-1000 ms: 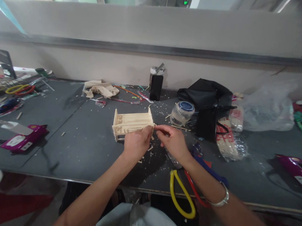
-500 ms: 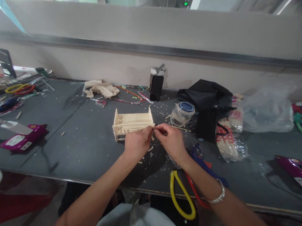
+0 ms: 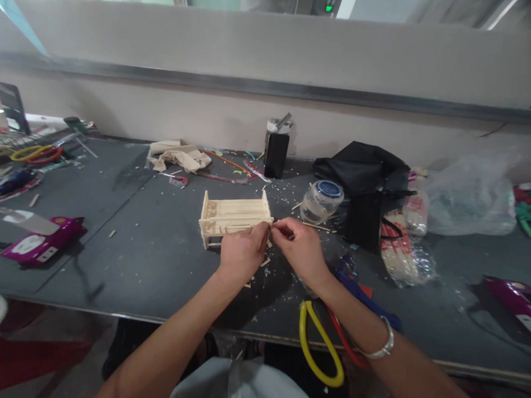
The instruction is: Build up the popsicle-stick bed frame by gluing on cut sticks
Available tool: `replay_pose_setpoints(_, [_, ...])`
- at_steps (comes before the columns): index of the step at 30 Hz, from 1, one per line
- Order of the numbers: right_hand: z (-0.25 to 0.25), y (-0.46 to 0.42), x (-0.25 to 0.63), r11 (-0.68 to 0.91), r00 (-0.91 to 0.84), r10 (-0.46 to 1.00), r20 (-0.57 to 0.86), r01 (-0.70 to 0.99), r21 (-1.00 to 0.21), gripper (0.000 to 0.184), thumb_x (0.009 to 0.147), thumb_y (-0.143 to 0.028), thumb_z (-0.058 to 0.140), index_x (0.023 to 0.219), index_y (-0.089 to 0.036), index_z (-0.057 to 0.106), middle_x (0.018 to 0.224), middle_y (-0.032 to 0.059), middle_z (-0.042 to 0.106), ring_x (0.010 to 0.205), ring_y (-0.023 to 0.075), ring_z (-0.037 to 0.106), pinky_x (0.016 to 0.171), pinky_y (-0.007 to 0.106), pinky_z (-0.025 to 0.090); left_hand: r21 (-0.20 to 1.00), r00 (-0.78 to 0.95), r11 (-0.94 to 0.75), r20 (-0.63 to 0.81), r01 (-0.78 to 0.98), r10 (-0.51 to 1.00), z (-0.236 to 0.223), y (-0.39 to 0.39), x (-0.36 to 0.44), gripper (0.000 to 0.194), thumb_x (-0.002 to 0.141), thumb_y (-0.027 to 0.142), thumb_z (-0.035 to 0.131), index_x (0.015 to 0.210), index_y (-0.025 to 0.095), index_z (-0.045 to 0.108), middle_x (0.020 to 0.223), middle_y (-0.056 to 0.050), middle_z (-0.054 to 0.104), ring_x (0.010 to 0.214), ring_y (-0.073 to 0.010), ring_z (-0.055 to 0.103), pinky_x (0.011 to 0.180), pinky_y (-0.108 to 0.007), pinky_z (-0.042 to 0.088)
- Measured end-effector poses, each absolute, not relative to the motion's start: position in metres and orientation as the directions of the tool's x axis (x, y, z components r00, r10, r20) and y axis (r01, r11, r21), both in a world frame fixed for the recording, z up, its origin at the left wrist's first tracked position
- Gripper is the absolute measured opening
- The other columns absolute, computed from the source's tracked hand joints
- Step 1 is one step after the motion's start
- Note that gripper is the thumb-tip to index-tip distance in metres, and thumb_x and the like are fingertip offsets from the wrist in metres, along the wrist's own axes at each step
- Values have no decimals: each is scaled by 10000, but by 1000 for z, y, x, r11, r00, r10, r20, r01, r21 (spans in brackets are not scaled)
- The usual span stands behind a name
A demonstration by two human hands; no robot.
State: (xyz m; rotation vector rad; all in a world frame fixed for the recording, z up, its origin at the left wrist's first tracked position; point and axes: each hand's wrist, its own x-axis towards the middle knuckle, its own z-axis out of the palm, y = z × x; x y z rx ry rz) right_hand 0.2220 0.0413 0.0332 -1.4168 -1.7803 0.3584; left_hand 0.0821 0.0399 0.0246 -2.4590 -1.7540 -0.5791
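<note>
Behind left hand [image 3: 242, 251], stick frame [image 3: 236, 208] part-hidden — jar [image 3: 320, 204], bag [image 3: 363, 168] nearby

Dim, hazy indoor light, pale glare at the top, soft shadows, bowed wide-angle edges.

A dark grey table [image 3: 156, 276] stands against a pale wall [image 3: 185, 110] with a grey ledge [image 3: 165, 79].

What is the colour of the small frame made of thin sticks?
The small stick frame is pale cream, best seen in the head view.
</note>
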Motion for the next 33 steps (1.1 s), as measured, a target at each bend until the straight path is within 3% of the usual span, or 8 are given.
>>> replay_pose_setpoints(5, [46,31,233,318,-38,919,391,657,-684,121,817,-252,553,820,-213,668,772,10,706,682,161,636,662,263,455,181,291,-378,377,908,879,22,33,79,344,941,274,388,1227,192,560,718,-68,720,621,-179,671,534,-229,410])
replay_pose_setpoints(10, [58,-1,240,261,-90,961,260,601,-756,314,816,-213,576,1123,-213,517,731,-20,680,633,148,621,644,260,467,388,272,-539,560,748,782,19,2,64,293,926,267,450,1186,207,571,949,-73,727,788,-168,683,680,-236,488])
replay_pose_setpoints(12, [60,-14,236,263,-176,965,195,604,-752,235,829,-203,572,1063,-225,556,753,-22,682,641,138,618,640,251,462,500,255,-558,550,663,795,20,-13,55,314,917,243,474,1222,202,536,1026,-73,704,868,-158,666,754,-237,496])
replay_pose_setpoints(15, [60,-27,225,323,-324,934,149,591,-739,118,846,-164,568,897,-235,647,839,-15,694,765,135,632,708,242,456,632,313,-549,454,547,834,23,-31,41,377,910,218,479,1287,202,484,984,-67,680,829,-141,640,723,-228,502])
replay_pose_setpoints(19, [57,-31,204,377,-411,901,139,582,-721,109,841,-134,596,814,-215,664,813,-21,685,780,125,621,725,230,441,731,340,-492,364,473,867,24,-40,22,166,904,216,490,974,195,639,810,-23,671,729,-121,619,670,-204,477])
replay_pose_setpoints(22, [55,-30,191,402,-460,881,110,605,-687,106,844,-142,605,805,-214,671,792,-25,676,770,124,617,718,231,437,760,315,-421,295,495,902,23,-41,11,177,894,234,502,799,184,642,681,4,646,633,-112,591,613,-201,446])
replay_pose_setpoints(28, [55,-19,176,491,-463,863,203,674,-553,92,860,-188,601,848,-212,688,844,4,650,804,140,602,725,240,444,871,173,-229,169,434,970,19,-33,-3,229,873,326,526,754,174,650,566,35,567,480,-84,492,483,-185,386])
replay_pose_setpoints(33, [52,-3,159,503,-343,832,437,799,-329,126,887,-239,570,854,-231,691,808,18,605,787,153,562,688,251,412,912,-134,-156,220,379,966,15,-8,-23,224,817,364,598,931,175,641,654,35,573,504,-75,468,482,-179,387])
